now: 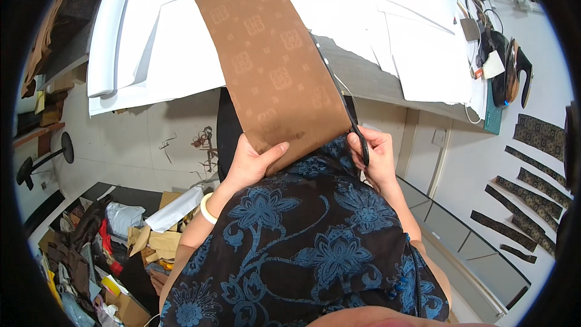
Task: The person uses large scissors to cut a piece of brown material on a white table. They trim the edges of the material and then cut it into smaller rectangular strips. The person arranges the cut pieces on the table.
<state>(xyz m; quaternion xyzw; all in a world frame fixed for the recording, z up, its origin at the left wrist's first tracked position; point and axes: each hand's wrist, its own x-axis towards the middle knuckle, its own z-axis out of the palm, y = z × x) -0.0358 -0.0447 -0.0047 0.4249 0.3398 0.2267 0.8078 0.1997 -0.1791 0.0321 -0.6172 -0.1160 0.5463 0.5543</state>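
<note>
A long strip of brown fabric [266, 54] with a paler repeated motif stretches from my lap over the table's near edge. At its near left corner my left hand [249, 160] grips it, the thumb on top and the other fingers hidden beneath. My right hand [378, 151] is closed around the black handle of a pair of scissors [365, 154]. The scissors lie along the strip's right edge, pointing away from me; how far the blades are apart cannot be made out.
White paper sheets [181, 48] and a paper roll [111, 42] cover much of the grey table [357, 60]. A green cutting mat [493, 112] and cables lie at its right end. Bags and scraps [121, 236] are piled low on the left. Dark patterned strips [532, 191] are at the right.
</note>
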